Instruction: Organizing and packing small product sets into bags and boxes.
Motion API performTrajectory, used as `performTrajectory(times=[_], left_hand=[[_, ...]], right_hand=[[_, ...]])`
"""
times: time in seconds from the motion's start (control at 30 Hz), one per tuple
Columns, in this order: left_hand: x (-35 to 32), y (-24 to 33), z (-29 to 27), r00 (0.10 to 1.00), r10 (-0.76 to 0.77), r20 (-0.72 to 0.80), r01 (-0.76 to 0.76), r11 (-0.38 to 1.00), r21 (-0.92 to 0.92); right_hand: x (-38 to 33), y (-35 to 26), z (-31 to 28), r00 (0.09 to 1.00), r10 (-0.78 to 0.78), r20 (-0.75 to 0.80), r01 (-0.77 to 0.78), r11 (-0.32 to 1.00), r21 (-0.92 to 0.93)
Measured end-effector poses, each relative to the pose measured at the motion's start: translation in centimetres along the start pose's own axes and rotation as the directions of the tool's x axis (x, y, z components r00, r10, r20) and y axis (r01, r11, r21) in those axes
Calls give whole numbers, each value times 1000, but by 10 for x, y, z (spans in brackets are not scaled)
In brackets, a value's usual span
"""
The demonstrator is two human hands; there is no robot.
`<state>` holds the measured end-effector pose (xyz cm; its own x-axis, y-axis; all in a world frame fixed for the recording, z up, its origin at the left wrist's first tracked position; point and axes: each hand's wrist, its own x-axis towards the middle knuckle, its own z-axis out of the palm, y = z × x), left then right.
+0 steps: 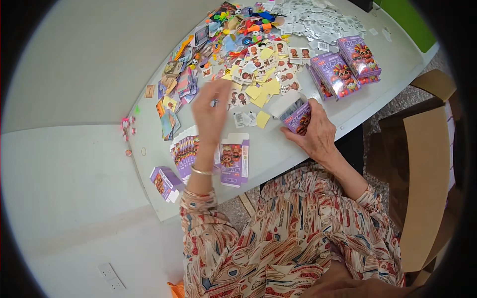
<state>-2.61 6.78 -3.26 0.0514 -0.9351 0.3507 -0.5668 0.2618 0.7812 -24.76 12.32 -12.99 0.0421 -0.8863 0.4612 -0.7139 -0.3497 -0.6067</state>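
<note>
My right hand is wrapped round a small purple cardboard box with cartoon figures on it. Its white top flap stands up, and something greyish shows inside. My left hand is raised over the table beside the stickers; motion smears its curled fingers, so whether it holds anything cannot be told. Near its wrist lie a flattened purple box and a fanned row of purple boxes. Beyond both hands spread character stickers and yellow paper slips.
Finished-looking purple boxes stand stacked at the right. Mixed small toys and a heap of white sachets cover the far side. Picture cards lie left. An open cardboard carton stands right of the table; another purple box sits near the left edge.
</note>
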Motion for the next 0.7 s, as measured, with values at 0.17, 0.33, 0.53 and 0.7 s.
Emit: performTrajectory(times=[0.17,0.33,0.53,0.7], left_hand=[[8,-138,-69,996,-74,58,2,634,774],[-1,-157,-62,912,-402,84,201,615,763],[0,-173,-65,939,-334,-88,341,855,392],[2,-125,-63,901,-428,-70,428,904,-17]], right_hand=[[0,-2,6,997,-46,-62,46,999,6],[-7,6,8,992,-66,-110,78,990,113],[-13,13,5,990,-132,-47,140,948,285],[-14,13,6,999,-27,-30,35,943,330]])
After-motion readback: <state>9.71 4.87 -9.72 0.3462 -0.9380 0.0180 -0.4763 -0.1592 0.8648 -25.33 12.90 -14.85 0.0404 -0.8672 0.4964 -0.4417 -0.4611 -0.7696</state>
